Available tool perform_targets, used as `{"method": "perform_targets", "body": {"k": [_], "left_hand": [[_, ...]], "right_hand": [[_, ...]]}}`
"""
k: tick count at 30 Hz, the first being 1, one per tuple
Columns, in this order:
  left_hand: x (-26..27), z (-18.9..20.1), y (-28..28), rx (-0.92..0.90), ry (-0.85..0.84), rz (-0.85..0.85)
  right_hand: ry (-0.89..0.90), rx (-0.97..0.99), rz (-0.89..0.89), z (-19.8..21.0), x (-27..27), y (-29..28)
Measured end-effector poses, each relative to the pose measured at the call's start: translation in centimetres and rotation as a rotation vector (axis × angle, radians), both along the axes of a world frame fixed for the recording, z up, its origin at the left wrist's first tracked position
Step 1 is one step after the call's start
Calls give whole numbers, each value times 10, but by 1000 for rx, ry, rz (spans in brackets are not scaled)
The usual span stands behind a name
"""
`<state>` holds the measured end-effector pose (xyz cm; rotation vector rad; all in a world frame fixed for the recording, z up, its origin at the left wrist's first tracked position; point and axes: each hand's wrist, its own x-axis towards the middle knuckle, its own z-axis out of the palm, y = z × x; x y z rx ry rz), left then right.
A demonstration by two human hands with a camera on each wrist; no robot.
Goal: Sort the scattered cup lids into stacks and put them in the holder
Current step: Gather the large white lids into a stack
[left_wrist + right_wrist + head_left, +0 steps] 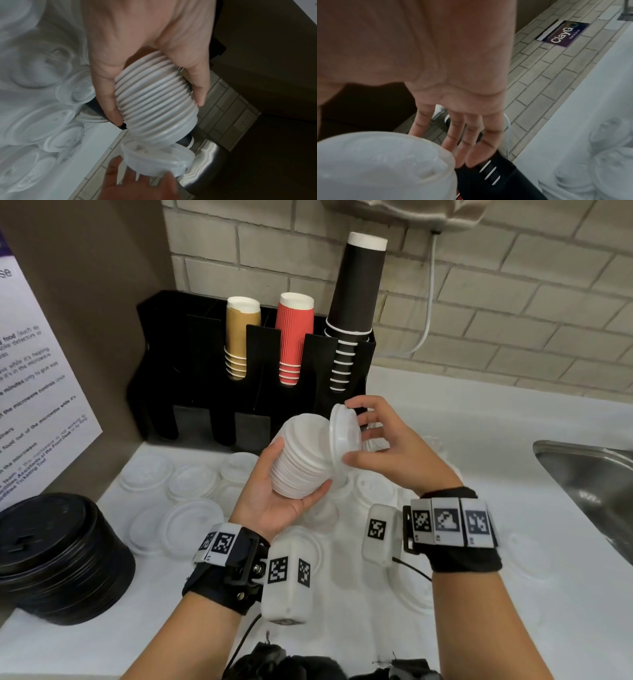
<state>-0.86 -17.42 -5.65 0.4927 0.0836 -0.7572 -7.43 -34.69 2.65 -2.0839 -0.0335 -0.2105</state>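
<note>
My left hand (294, 477) grips a tilted stack of white lids (305, 446) above the counter, thumb on one side and fingers on the other; the left wrist view shows the ribbed stack (154, 102) the same way. My right hand (356, 433) pinches a single translucent lid (342, 440) by its rim, held on edge against the stack's top end. That lid (157, 161) sits just off the stack's end, and it fills the lower left of the right wrist view (382, 162). The black holder (191, 364) stands against the wall behind.
The holder carries brown cups (239, 337), red cups (294, 337) and tall black cups (356, 302). Several loose clear lids (191, 481) lie on the white counter (479, 419). A stack of black lids (58, 556) stands front left. A steel sink (589, 474) is at the right.
</note>
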Motion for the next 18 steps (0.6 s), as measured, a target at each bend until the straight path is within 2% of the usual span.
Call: {"method": "perform_targets", "body": {"k": [10, 18], "left_hand": [[-7, -8, -6, 96, -110, -53], [-9, -7, -9, 70, -91, -73]], "right_hand": [[-42, -91, 1, -3, -1, 11], [-47, -134, -2, -5, -5, 12]]}}
